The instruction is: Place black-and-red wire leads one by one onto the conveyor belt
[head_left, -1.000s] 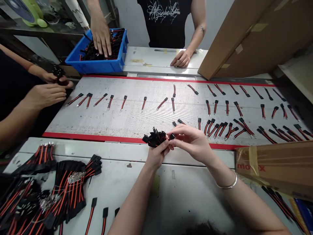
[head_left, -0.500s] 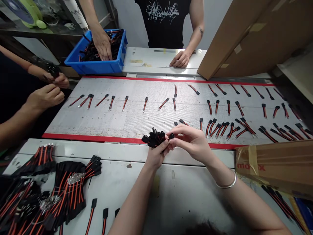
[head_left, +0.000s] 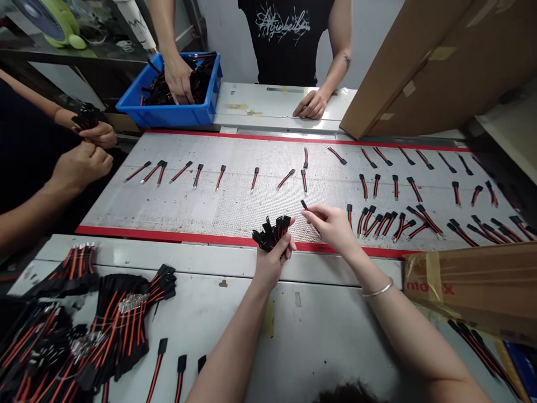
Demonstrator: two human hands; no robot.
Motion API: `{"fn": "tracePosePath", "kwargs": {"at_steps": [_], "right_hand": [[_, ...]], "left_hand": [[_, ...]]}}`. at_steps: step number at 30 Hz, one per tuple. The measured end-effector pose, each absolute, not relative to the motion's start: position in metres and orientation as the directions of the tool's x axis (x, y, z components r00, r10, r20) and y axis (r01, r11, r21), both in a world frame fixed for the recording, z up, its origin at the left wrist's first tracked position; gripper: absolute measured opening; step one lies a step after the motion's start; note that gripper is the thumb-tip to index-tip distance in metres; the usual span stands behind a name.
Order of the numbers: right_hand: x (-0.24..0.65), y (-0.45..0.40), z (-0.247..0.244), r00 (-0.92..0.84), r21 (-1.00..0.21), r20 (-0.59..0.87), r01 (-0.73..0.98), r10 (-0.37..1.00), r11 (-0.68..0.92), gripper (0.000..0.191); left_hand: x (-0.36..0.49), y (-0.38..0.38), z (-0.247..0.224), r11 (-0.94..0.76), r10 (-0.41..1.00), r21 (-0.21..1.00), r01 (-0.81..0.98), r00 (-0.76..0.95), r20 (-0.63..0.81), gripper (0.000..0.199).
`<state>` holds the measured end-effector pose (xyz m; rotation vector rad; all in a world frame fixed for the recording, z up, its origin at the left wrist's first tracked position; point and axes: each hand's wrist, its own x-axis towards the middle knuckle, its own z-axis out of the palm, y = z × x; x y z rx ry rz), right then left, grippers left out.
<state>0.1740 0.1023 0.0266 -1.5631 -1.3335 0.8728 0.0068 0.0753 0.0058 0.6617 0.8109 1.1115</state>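
My left hand (head_left: 272, 260) grips a bunch of black connectors (head_left: 272, 232) with red-and-black wires, just above the belt's near red edge. My right hand (head_left: 331, 228) is over the belt, apart from that bunch. Its thumb and fingertips pinch a single wire lead (head_left: 304, 205), whose black connector points away from me. Rows of similar leads (head_left: 364, 186) lie on the perforated conveyor belt (head_left: 235, 207) beyond my hands. The wires inside my left hand's grip are hidden by my fingers.
Bundled leads (head_left: 121, 319) lie on the grey bench (head_left: 293, 336) at lower left. Co-workers' hands (head_left: 178, 78) (head_left: 81, 165) work at a blue crate (head_left: 168, 115) and at the far left. A taped cardboard box (head_left: 470, 274) stands at right, and a larger one (head_left: 419, 67) at upper right.
My right hand has moved right and away from the bunch, now separate from it, with a single lead in its fingers. The co-worker's hand remains in the crate.
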Motion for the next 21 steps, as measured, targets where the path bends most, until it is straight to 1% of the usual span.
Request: {"fn": "tracePosePath", "kwargs": {"at_steps": [2,4,6,9,10,13,17,21], "right_hand": [[0.174,0.103,0.024,0.202,-0.915,0.061,0.402,0.977,-0.026,0.015],[0.175,0.100,0.029,0.162,-0.921,0.063,0.389,0.985,-0.005,0.016],[0.177,0.094,0.040,0.009,-0.956,0.027,0.293,1.000,0.023,0.020],[0.179,0.083,0.059,-0.245,-0.995,0.024,0.087,0.969,0.046,0.018],[0.178,0.080,0.063,-0.301,-0.998,0.039,0.035,0.953,0.051,0.018],[0.172,0.072,0.071,-0.414,-0.994,0.108,-0.074,0.904,0.084,0.030],[0.163,0.067,0.071,-0.430,-0.981,0.187,-0.129,0.883,0.145,0.025],[0.160,0.067,0.071,-0.411,-0.974,0.225,-0.126,0.883,0.190,0.025]], "left_hand": [[0.006,0.075,0.006,0.286,0.952,0.830,-0.479,0.239,-0.190,0.034],[0.005,0.076,0.006,0.283,0.946,0.835,-0.472,0.280,-0.162,0.038],[0.004,0.077,0.007,0.317,0.930,0.801,-0.509,0.330,-0.158,0.039],[0.003,0.078,0.007,0.385,0.904,0.714,-0.585,0.397,-0.162,0.035],[0.002,0.078,0.006,0.402,0.894,0.694,-0.597,0.418,-0.159,0.035],[0.000,0.077,0.002,0.440,0.869,0.665,-0.604,0.474,-0.143,0.040],[-0.001,0.076,-0.004,0.496,0.829,0.648,-0.578,0.538,-0.154,0.045],[-0.001,0.077,-0.003,0.484,0.836,0.649,-0.587,0.529,-0.145,0.045]]}}
